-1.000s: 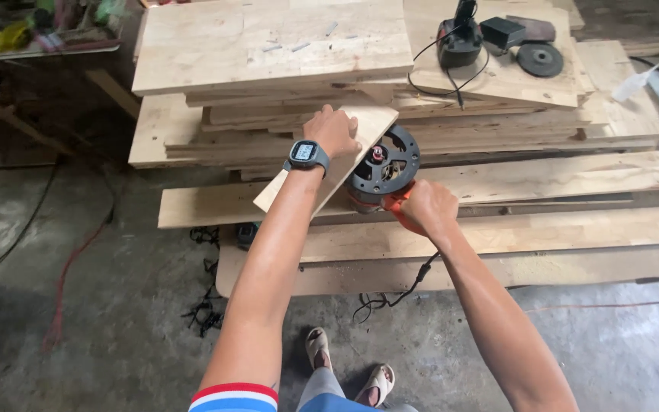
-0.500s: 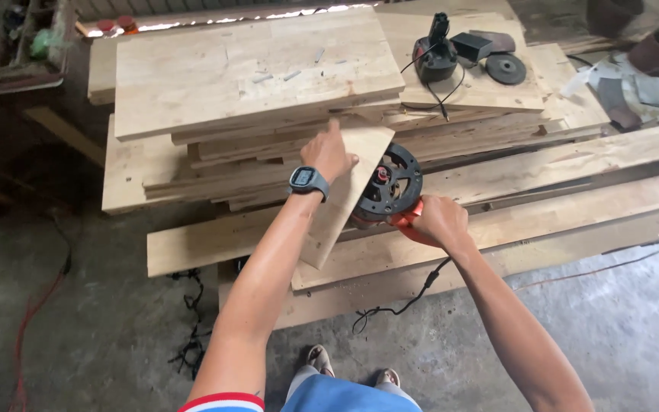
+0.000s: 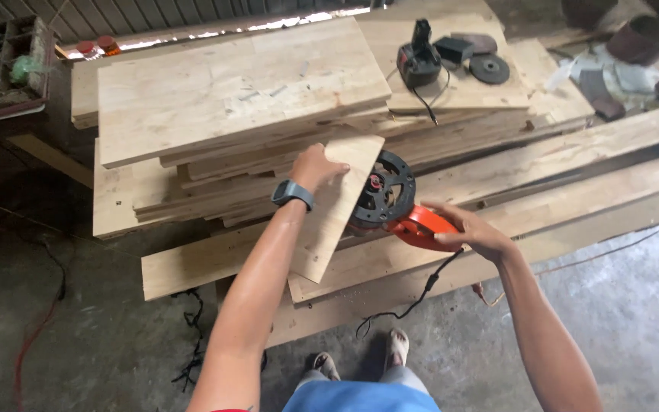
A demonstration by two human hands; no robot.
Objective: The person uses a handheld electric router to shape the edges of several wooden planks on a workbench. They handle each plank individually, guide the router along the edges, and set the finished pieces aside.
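The left hand (image 3: 316,168), with one dark wristwatch (image 3: 293,194) on its wrist, lies on the upper end of one short pale wooden board (image 3: 331,221). The fingers curl over the top edge of the board, so the grip is closed on it. The board stands tilted, with its lower end resting on the long planks (image 3: 543,175) below and its upper end near the stack.

The right hand (image 3: 473,229) is wrapped around the orange body of one orange and black power sander with a round black disc (image 3: 390,200). The grip is closed on this handle. The round disc faces the right edge of the short board and seems to touch it, but I cannot tell this for sure. One black cable (image 3: 413,301) goes down from the tool to the grey concrete floor (image 3: 78,343).

Behind the hands there is a stack of wide pale wooden panels (image 3: 230,99); I cannot count its layers exactly. On the panel further right lie one black charger-like box with a cord (image 3: 419,61) and one dark round grinding disc (image 3: 490,69), just beside each other. At the far left stands one wooden tool crate (image 3: 11,65), and two small bottles with red caps (image 3: 97,47) are behind the stack. Two feet in sandals (image 3: 360,357) are seen at the bottom.
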